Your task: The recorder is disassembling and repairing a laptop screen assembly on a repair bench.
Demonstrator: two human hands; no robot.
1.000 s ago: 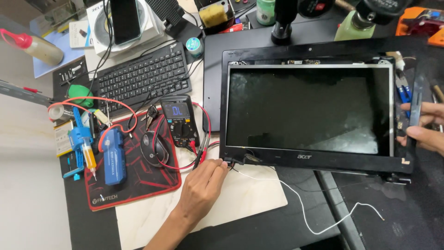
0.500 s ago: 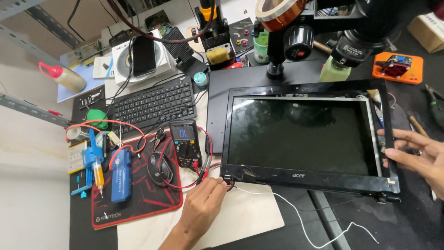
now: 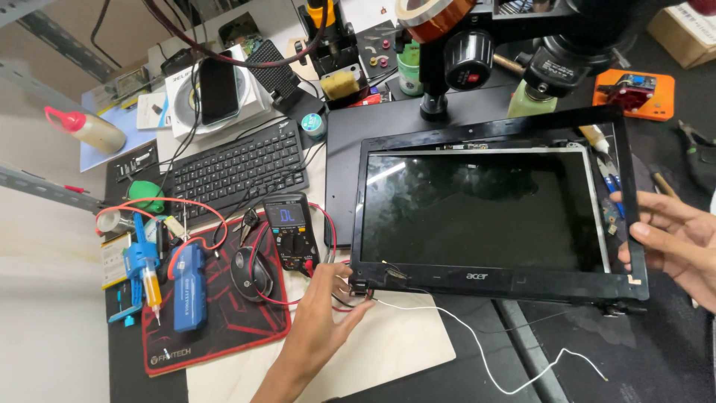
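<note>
Laptop screen panel (image 3: 485,216) lies flat on the dark mat (image 3: 656,351) in the head view, right of the keyboard (image 3: 235,175) and multimeter (image 3: 289,231). Your left hand (image 3: 328,313) pinches its lower left hinge corner, fingers together. Your right hand (image 3: 675,239) grips its right bezel edge, fingers clamped around the frame.

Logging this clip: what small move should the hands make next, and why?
Probably lift the bezel a little further on the right: the right hand grips its right edge, already raised off the screen, while the left hand pins the lower-left corner.
</note>
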